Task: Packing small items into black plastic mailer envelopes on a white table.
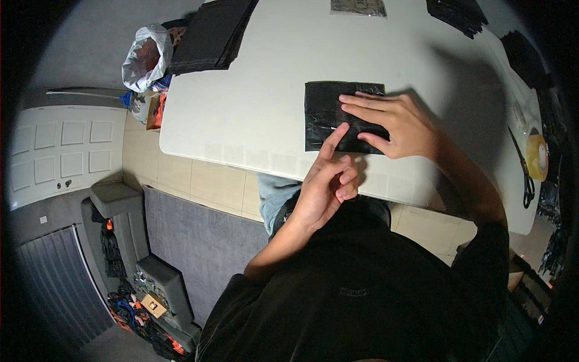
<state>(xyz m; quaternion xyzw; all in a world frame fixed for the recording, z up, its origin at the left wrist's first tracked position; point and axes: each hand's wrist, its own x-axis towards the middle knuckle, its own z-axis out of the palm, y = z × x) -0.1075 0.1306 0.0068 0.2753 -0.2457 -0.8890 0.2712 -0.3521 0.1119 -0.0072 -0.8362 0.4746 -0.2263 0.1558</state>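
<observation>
A flat, black, shiny rectangular piece (323,102), perhaps plastic or fabric, lies on the white table (253,104) in front of me. My left hand (328,176) reaches in from the near side; its index finger is extended with the tip on the piece, and the other fingers are curled. Spread over the right part of the piece, my right hand (393,122) rests palm down with its fingers apart. What the right palm covers is hidden. Neither hand grips anything that I can see.
A stack of black sheets (212,36) lies at the back left. A clear packet (358,7) and more black pieces (457,16) lie at the far edge. At the right are scissors (524,167) and a tape roll (537,157). A lined bin (148,56) stands left of the table.
</observation>
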